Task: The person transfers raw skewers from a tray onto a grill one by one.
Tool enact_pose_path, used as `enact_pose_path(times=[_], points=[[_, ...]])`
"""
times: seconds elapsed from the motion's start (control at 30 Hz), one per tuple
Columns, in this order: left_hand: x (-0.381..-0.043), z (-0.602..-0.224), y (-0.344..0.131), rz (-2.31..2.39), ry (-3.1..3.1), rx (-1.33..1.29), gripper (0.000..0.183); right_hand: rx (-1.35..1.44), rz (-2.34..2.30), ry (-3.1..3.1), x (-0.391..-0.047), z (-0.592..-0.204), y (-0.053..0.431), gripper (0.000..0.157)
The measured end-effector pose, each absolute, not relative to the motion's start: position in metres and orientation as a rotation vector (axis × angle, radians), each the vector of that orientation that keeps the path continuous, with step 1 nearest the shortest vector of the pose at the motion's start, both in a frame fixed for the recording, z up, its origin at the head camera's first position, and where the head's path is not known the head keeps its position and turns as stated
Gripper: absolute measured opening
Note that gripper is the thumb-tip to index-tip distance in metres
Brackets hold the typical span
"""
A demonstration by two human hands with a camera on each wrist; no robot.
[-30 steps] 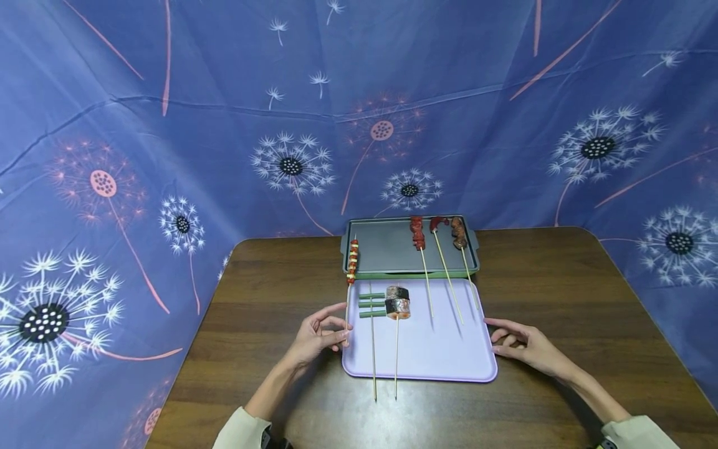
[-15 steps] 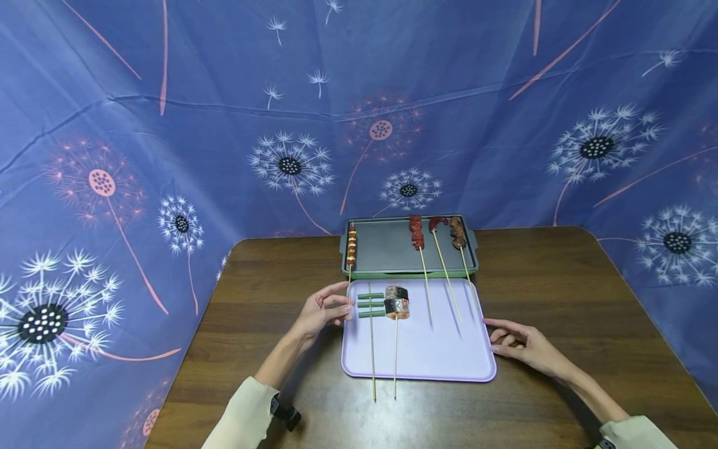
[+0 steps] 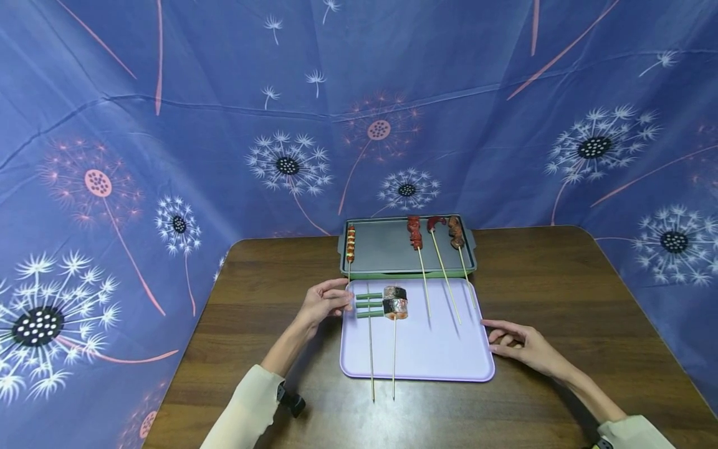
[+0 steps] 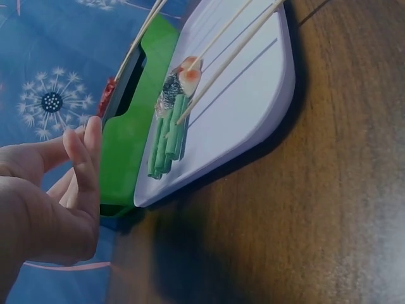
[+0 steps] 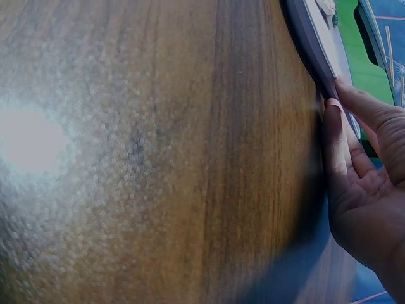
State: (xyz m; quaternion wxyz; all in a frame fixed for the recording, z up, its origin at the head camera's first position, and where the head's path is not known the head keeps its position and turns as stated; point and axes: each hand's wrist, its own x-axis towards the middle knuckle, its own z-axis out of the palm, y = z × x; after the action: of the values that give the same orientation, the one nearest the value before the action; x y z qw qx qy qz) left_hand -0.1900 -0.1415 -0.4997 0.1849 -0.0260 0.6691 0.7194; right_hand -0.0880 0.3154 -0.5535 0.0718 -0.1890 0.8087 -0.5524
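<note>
In the head view, a thin skewer of red and pale yellow pieces [image 3: 350, 243] lies along the left side of the dark grill plate [image 3: 381, 243]. My left hand [image 3: 322, 304] pinches its stick near the lavender tray's [image 3: 437, 355] back left corner; the fingers hide the stick's lower end. Just right of those fingertips lie a skewer of green stalks [image 3: 368, 305] and a skewer of dark-banded rolls [image 3: 395, 302], their sticks overhanging the tray's front edge. My right hand [image 3: 521, 346] touches the tray's right edge with index finger and thumb, the other fingers bent.
At the grill plate's right lie a red meat skewer [image 3: 415, 234], a curled dark red skewer [image 3: 436, 223] and a brown meat skewer [image 3: 457, 232], sticks reaching over the tray. The grill's green base [image 4: 120, 158] stands against the tray. A blue dandelion-print cloth [image 3: 224, 125] hangs behind the wooden table [image 3: 561, 280].
My left hand has moved away from me along the tray's left edge, sliding the red and yellow skewer farther onto the grill plate. The right hand stays at the tray's right edge.
</note>
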Motion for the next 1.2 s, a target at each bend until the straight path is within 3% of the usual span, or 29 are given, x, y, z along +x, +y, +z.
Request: enact_pose_path(times=[0.6,1.2], points=[[-0.185,-0.505,-0.149,2.0,1.892,-0.128,0.052,-0.602,-1.679,2.39,-0.088,-0.553,0.316,0.047],[-0.124,-0.514,-0.163,1.838,1.764,0.006,0.061,-0.581,-1.676,2.408,-0.088,-0.554,0.318,0.046]])
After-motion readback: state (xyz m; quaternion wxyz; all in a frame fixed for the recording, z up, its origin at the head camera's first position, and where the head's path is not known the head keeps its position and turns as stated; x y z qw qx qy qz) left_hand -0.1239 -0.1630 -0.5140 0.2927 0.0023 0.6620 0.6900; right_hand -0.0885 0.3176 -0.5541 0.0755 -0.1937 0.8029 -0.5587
